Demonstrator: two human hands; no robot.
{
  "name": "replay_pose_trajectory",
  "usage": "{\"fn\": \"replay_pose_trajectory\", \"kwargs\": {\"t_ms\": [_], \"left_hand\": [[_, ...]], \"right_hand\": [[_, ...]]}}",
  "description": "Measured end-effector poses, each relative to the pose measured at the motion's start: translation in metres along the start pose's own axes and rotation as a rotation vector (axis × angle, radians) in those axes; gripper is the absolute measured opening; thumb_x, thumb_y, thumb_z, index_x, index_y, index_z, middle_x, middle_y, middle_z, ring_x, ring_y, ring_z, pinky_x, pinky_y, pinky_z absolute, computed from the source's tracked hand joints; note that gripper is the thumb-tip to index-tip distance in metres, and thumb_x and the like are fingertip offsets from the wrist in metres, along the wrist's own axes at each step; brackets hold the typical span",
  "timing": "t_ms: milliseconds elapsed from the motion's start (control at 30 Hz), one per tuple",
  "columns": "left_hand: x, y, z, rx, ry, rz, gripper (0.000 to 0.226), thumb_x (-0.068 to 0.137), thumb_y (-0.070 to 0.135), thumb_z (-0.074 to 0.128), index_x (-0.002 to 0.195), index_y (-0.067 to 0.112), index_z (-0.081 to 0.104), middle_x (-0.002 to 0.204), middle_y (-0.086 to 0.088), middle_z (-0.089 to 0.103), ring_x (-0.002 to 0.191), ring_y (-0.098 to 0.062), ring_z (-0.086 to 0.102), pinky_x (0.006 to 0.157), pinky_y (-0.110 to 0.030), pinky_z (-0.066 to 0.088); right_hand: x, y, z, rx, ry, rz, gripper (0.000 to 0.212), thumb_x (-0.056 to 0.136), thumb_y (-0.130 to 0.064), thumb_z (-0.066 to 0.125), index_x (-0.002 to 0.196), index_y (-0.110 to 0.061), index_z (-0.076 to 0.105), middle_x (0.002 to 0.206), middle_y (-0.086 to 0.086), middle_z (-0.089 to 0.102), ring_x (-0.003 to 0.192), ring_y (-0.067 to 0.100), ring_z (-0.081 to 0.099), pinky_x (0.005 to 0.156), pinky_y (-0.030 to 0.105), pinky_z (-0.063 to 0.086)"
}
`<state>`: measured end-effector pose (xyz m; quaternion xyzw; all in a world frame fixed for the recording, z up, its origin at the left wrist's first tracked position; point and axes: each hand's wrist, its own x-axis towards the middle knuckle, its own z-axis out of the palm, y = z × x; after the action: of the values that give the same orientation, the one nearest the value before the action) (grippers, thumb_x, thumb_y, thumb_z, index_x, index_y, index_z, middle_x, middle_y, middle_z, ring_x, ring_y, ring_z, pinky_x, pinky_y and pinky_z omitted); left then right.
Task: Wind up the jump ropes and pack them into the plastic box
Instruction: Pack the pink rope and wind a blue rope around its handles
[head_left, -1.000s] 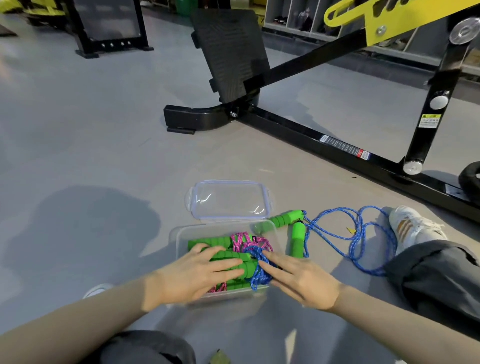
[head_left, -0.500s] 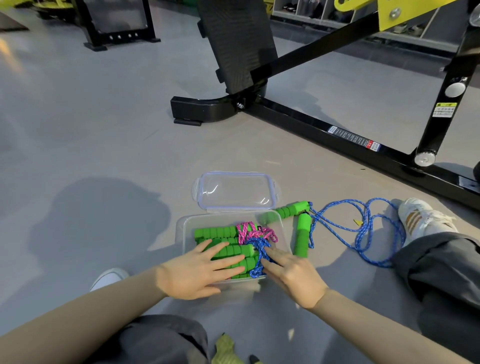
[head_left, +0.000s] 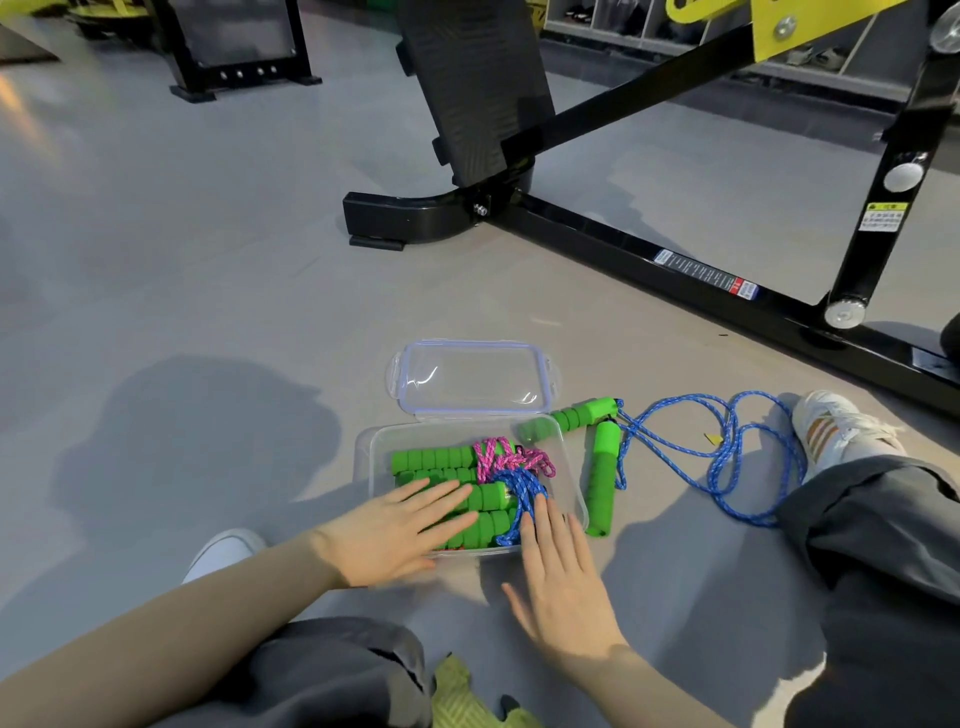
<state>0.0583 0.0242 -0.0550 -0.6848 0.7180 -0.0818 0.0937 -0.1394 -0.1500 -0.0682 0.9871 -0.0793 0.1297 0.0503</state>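
You have one clear plastic box (head_left: 566, 467) open on the floor (head_left: 208, 260) in front of you, and its one clear lid (head_left: 472, 376) lies flat just beyond the box, touching its far edge. There are three jump ropes in all.

Two are wound up inside the box: a pink rope (head_left: 506, 457) bundled toward the far side and a blue rope (head_left: 522, 491) bundled just nearer you. Their green foam handles (head_left: 431, 460) lie side by side across the left part of the box. Four rows of handle show, partly covered by your hand. The third, a loose blue jump rope (head_left: 722, 452), sprawls in open loops on the floor right of the box. One of its green handles (head_left: 582, 415) sits at the box's far right corner and the other handle (head_left: 602, 483) lies along the box's right wall.

Your left hand (head_left: 395, 530) lies flat and released, fingers straight, over the handles at the near left of the box. Your right hand (head_left: 563, 587) is also released and flat at the near right corner, with its fingertips reaching the blue bundle and its palm over the floor. Neither hand grasps anything.

The floor is smooth grey, in a gym. A black machine frame (head_left: 649, 260) with a ribbed footplate (head_left: 478, 88) stands well beyond the box. Two white shoes show: one shoe (head_left: 836, 431) is right of the box past the loose rope, and the other shoe (head_left: 223, 553) is to its near left. Your dark grey trouser legs frame the near side.
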Motion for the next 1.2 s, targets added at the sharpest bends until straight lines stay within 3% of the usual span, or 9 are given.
{"fn": "replay_pose_trajectory", "kwargs": {"t_ms": [133,333,433,633,800,900,1000,1133,1200], "left_hand": [[0.002,0.005,0.009,-0.002,0.086,-0.053,0.057,0.105,0.034,0.005,0.15,0.0,0.002,0.144,-0.015,0.042,0.138,-0.033,0.029,0.113,-0.042,0.022],[0.004,0.009,0.001,-0.034,0.077,-0.042,0.064,0.104,0.027,0.003,0.127,0.004,0.058,0.127,-0.016,0.06,0.115,-0.029,0.06,0.09,-0.039,0.052],[0.003,0.015,0.008,-0.001,0.106,-0.044,0.049,0.1,0.03,0.026,0.134,0.001,0.046,0.131,-0.017,0.057,0.117,-0.03,0.058,0.094,-0.04,0.048],[-0.005,0.01,0.009,0.011,0.128,-0.072,0.089,0.086,0.026,0.048,0.149,0.003,-0.011,0.151,-0.016,0.026,0.142,-0.03,0.019,0.11,-0.042,0.023],[-0.004,0.01,0.007,0.031,0.124,-0.048,0.066,0.1,0.049,0.006,0.151,0.008,-0.004,0.151,-0.013,0.027,0.142,-0.024,0.02,0.112,-0.042,0.027],[-0.014,-0.008,-0.001,0.026,0.16,-0.049,0.082,0.095,0.065,0.017,0.152,0.009,-0.002,0.152,-0.012,0.026,0.144,-0.019,0.014,0.115,-0.043,0.017],[-0.038,-0.034,-0.006,-0.068,0.164,-0.143,0.097,0.085,0.078,0.027,0.151,0.008,0.017,0.151,-0.012,0.029,0.147,-0.015,0.001,0.112,-0.041,0.015],[-0.044,-0.051,0.007,0.138,0.115,-0.107,0.053,0.07,0.043,0.065,0.108,0.007,0.07,0.115,-0.01,0.068,0.12,-0.02,0.052,0.117,-0.041,0.005],[-0.036,-0.047,0.008,0.234,0.185,-0.088,0.021,0.074,0.019,0.057,0.083,0.013,0.075,0.086,-0.004,0.072,0.088,-0.02,0.069,0.116,-0.039,0.009]], "right_hand": [[-0.005,0.003,0.004,0.056,0.015,-0.01,0.082,0.086,-0.048,0.039,0.144,0.005,0.015,0.152,0.023,0.017,0.143,0.034,0.006,0.114,0.04,0.01],[0.002,0.001,-0.006,0.099,-0.099,0.016,0.075,0.093,-0.055,0.027,0.133,0.006,0.04,0.142,0.027,0.038,0.136,0.034,0.024,0.112,0.039,0.012],[0.003,-0.004,-0.013,0.086,-0.126,0.038,0.075,0.088,-0.055,0.034,0.131,0.006,0.045,0.141,0.026,0.04,0.134,0.035,0.026,0.111,0.044,0.012],[0.004,-0.024,-0.019,0.167,-0.165,0.169,0.074,0.095,-0.055,0.02,0.145,-0.002,0.026,0.151,0.021,0.024,0.141,0.031,0.02,0.111,0.041,0.013],[0.0,-0.026,-0.013,0.205,-0.243,0.172,0.077,0.092,-0.062,0.021,0.146,-0.008,0.027,0.153,0.021,0.021,0.142,0.032,0.015,0.111,0.039,0.011],[0.002,-0.02,-0.019,0.21,-0.187,0.143,0.066,0.095,-0.055,0.021,0.145,-0.013,0.03,0.152,0.02,0.021,0.14,0.035,0.019,0.111,0.041,0.013],[0.007,-0.016,-0.027,0.347,-0.07,0.44,0.072,0.092,-0.058,0.019,0.148,-0.014,0.022,0.155,0.019,0.015,0.143,0.032,0.009,0.116,0.036,0.009],[0.022,-0.017,-0.028,0.587,-0.17,0.669,0.082,0.092,-0.06,0.024,0.149,-0.007,0.001,0.158,0.012,-0.007,0.145,0.019,-0.013,0.115,0.027,-0.005],[0.033,-0.011,-0.026,0.557,-0.222,0.635,0.08,0.094,-0.055,0.03,0.15,-0.006,0.001,0.157,0.014,-0.01,0.144,0.02,-0.014,0.115,0.028,-0.006]]}}
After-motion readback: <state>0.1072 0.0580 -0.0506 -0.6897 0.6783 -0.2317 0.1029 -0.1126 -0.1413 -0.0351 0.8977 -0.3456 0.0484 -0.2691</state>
